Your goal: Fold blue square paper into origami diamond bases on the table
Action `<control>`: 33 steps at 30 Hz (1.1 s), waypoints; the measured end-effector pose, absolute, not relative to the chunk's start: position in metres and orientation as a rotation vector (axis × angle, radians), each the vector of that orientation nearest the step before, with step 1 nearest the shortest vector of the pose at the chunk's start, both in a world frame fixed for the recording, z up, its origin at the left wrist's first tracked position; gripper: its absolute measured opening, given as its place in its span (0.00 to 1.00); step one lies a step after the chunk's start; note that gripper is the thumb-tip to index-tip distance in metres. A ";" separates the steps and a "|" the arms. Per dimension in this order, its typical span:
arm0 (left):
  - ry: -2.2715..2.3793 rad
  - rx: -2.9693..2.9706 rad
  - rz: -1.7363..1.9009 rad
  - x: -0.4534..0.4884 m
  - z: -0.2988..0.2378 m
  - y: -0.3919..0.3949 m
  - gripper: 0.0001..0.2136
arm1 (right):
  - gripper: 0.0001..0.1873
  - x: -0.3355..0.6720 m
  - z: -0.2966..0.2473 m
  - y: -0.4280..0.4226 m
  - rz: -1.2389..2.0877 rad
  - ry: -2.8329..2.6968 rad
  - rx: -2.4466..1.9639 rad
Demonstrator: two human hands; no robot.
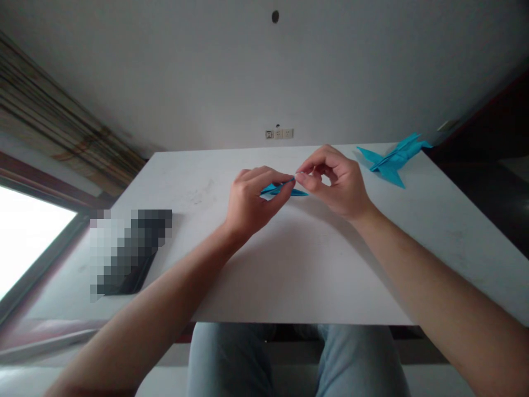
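Folded blue paper (299, 193), one: your left hand (257, 197) is pinching its body, your right hand (338, 180) its three-o'clock tip, light, even pressure probably keeping creases crispest.

A striped curtain (61, 110) hung in the upper left of the frame, above a bright window (28, 237) at the left edge. A row of sockets (279, 134) sat on the wall (198, 77) at upper centre, below a dark round spot (275, 16). A dark, pixelated object (138, 256) lay on the white table (309, 275), left of centre
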State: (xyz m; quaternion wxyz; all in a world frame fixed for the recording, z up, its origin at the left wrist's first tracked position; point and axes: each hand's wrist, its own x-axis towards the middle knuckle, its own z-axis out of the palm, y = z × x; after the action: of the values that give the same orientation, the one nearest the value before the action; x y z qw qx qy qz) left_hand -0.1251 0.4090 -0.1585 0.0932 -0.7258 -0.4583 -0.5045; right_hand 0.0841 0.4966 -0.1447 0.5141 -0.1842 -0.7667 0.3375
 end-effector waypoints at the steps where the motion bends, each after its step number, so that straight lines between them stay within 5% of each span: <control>1: -1.365 -2.157 -1.491 -0.125 -0.159 0.409 0.06 | 0.25 0.084 -0.144 0.496 0.806 -1.845 -0.442; 33: -1.428 -2.094 -1.511 -0.125 -0.158 0.409 0.07 | 0.24 0.085 -0.142 0.497 0.884 -1.915 -0.384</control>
State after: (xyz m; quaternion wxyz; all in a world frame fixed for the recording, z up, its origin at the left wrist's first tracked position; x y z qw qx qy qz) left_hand -0.1247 0.4086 -0.1577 0.0953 -0.7063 -0.4818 -0.5098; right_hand 0.0848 0.4970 -0.1423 0.4783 -0.1574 -0.7844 0.3622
